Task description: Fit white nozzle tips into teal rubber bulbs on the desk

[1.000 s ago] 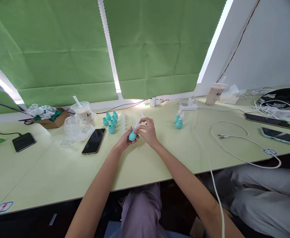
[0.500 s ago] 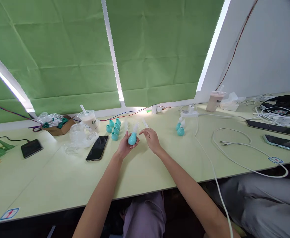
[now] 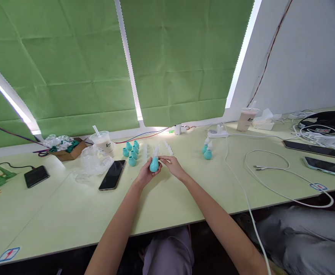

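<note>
Gripping teal bulb (image 3: pixel 154 165) in left fingers (image 3: pixel 148 164), returning right fingers (image 3: pixel 166 159) beside clear tip (image 3: pixel 156 151), cannot tell if pinching, resuming two-handed work.

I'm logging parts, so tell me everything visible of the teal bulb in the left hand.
The teal bulb looks smooth and glossy, like rubber or plastic, with a round body narrowing to a neck. A clear tip rises from the neck, its detail too small to make out. The left hand holds the bulb over the table, round end nearer, tip pointing up and away. The right hand is close by the neck; contact is unclear.
</note>
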The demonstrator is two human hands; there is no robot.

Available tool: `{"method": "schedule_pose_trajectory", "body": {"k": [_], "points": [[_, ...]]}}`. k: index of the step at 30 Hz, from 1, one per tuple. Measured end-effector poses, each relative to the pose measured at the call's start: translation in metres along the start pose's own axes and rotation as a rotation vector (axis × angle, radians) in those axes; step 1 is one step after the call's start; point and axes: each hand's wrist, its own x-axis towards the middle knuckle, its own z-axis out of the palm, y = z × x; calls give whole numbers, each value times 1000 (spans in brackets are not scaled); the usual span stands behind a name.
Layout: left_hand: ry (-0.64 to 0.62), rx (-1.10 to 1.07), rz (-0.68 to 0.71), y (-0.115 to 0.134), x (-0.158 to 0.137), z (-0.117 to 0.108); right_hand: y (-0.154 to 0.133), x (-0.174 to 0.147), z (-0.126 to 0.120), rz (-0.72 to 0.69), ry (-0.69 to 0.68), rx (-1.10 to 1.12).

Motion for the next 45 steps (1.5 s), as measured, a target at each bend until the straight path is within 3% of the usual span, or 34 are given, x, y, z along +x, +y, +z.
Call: {"method": "schedule_pose_trajectory", "body": {"k": [6,12,16,20,25,36,45], "points": [[27,-17,11,4,-2,1,7,0,3,-20,57,57],[70,-18,-50,3,-3,8,5,0,13,125,-22,124],[27,-28,-66,3,-5,7,-11,-1,7,93,130,229],[-42,-12,-63,2,-8,6,-23,-3,-4,46,96,295],[-54,74,-35,2,-10,8,-18,-2,-6,69,104,351],[31,64,56,1,-12,17,-4,-1,7,89,154,391],[63,58,39,-2,-5,7,-4,-4,13,110,102,300]]}}
